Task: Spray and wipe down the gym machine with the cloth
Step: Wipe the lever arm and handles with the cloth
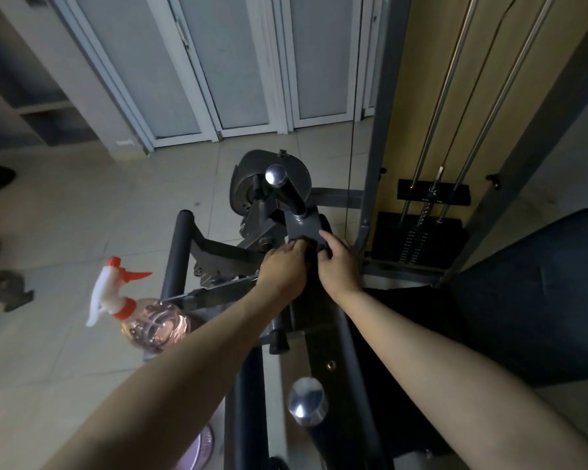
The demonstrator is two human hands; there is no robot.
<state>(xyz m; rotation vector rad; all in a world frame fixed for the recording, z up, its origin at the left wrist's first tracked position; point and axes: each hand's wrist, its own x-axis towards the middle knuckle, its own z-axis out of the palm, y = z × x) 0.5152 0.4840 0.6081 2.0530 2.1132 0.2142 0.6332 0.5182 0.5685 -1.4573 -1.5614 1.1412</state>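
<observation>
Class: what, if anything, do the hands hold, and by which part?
The left hand and right hand pinch a dark bunched cloth at its opposite sides against the grey metal bracket.

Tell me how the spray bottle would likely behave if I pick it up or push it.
The spray bottle probably feels stiff and fairly light: its body looks like clear plastic. It may tip easily, since the white trigger head sits high above a round body. Its glossy surface could be slippery if wet.
</observation>
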